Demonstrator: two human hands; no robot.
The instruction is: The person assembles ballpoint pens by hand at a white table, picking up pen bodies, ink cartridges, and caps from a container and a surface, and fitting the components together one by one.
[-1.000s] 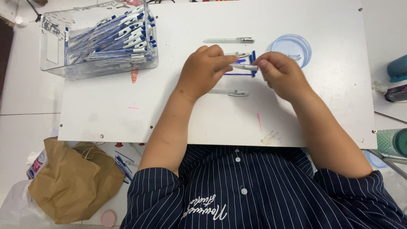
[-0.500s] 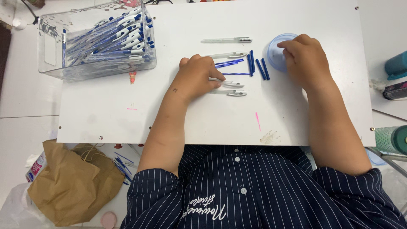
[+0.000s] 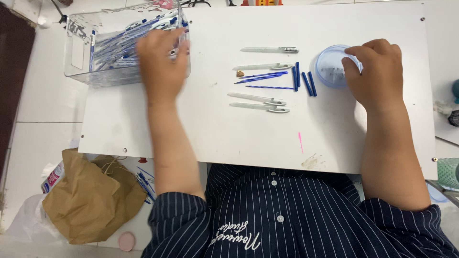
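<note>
white board (image 3: 215, 134) fills most of my view, laid over a pale table with a brown paper bag (image 3: 86, 196) on the floor below its near edge. since half a second ago my left hand (image 3: 162, 62) has left the row of pen parts and swung over to the clear plastic bin (image 3: 81, 52) of blue-and-white pens at the far left corner; it is blurred with motion and sits over the bin's right end, so i cannot tell whether the fingers are closed on anything. my right hand (image 3: 375, 71) has hardly moved, fingers curled together at the rim of the small blue dish (image 3: 330, 67). between the hands lie four clear pen barrels (image 3: 260, 98), thin blue refills (image 3: 263, 76) and short blue caps (image 3: 306, 79), untouched. i judge one assembled pen is being dropped off while the right hand picks the next small piece.
</note>
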